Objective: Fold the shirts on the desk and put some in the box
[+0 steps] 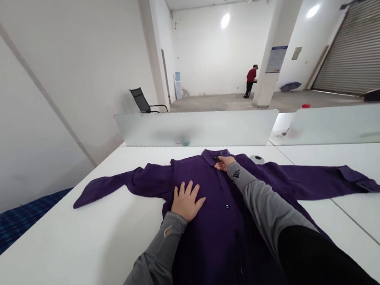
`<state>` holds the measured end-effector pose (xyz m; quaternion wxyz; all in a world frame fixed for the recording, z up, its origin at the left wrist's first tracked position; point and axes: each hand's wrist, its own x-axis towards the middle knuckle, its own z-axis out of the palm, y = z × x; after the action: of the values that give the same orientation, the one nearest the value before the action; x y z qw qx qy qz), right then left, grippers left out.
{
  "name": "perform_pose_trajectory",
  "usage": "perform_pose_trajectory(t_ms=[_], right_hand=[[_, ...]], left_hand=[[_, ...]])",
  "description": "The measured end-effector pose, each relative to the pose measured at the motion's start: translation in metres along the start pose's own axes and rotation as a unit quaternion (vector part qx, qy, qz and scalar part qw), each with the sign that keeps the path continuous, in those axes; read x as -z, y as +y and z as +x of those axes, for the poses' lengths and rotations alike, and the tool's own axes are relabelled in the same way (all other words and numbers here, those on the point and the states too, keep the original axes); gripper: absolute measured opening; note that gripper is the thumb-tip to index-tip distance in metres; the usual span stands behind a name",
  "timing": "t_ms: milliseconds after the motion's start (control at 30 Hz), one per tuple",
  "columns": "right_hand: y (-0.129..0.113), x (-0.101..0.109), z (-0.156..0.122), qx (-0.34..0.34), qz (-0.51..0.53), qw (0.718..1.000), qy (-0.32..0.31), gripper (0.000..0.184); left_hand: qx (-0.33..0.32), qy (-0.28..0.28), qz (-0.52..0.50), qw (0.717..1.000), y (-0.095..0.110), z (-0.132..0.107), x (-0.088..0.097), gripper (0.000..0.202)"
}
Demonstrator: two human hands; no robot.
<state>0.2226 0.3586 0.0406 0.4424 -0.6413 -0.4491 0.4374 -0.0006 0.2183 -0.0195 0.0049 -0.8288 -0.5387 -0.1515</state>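
purple shirt (209,232) lies lengthwise, collar (208,158) farthest away. left hand (187,203) spreads flat upon it; right hand (225,162), nearer the collar, curls there, pinch unclear.

- Shirt (203,232), centre: deep purple with dark buttons (227,206)
- Bench (46,264), lower left: plain white
- Sleeves (262,203), bottom centre: grey, one with a black logo (236,173)
- Cloth (20,221), left edge: dark blue, checked in lighter blue
- Distant person (251,78), upper right: red top (251,75), dark trousers (249,89)

The bottom edge cuts off the purple shirt (212,217).
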Motion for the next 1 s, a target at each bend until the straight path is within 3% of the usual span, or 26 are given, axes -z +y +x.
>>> perform_pose_trajectory(t_ms=[133, 267, 333, 400, 467, 567, 667, 800, 900, 1000], right_hand=[[0.011, 0.019, -0.027, 0.021, -0.101, 0.995, -0.003, 0.024], [0.036, 0.056, -0.092, 0.120, -0.189, 0.974, -0.043, 0.003], [0.051, 0.081, -0.126, 0.181, -0.224, 0.954, -0.080, 0.009], [0.067, 0.110, -0.152, 0.272, -0.288, 0.916, -0.071, 0.018], [0.084, 0.140, -0.165, 0.349, -0.383, 0.855, -0.018, 0.030], [0.112, 0.172, -0.169, 0.348, -0.518, 0.781, 0.039, 0.042], [0.131, 0.180, -0.167, 0.316, -0.584, 0.746, 0.044, 0.045], [0.134, 0.175, -0.165, 0.315, -0.594, 0.739, 0.043, 0.046], [0.130, 0.174, -0.166, 0.313, -0.591, 0.742, 0.041, 0.046], [0.128, 0.174, -0.169, 0.310, -0.590, 0.745, 0.037, 0.046]], left_hand=[[-0.001, -0.001, 0.012, 1.000, -0.001, -0.001, 0.000, 0.060], [-0.006, 0.001, 0.014, 1.000, -0.002, -0.002, -0.001, 0.057], [-0.002, 0.008, 0.007, 1.000, -0.003, -0.002, 0.002, 0.053], [-0.010, 0.028, -0.019, 0.999, -0.001, -0.002, 0.007, 0.045], [-0.010, 0.046, -0.074, 0.996, 0.007, -0.003, 0.014, 0.031], [0.033, 0.045, -0.143, 0.988, 0.033, -0.008, 0.022, 0.019], [0.058, 0.008, -0.152, 0.987, 0.072, -0.014, 0.023, 0.018], [0.052, -0.047, -0.136, 0.988, 0.121, -0.021, 0.023, 0.025], [0.056, -0.094, -0.088, 0.990, 0.143, -0.023, 0.025, 0.030], [0.060, -0.108, -0.061, 0.991, 0.151, -0.025, 0.026, 0.018]])
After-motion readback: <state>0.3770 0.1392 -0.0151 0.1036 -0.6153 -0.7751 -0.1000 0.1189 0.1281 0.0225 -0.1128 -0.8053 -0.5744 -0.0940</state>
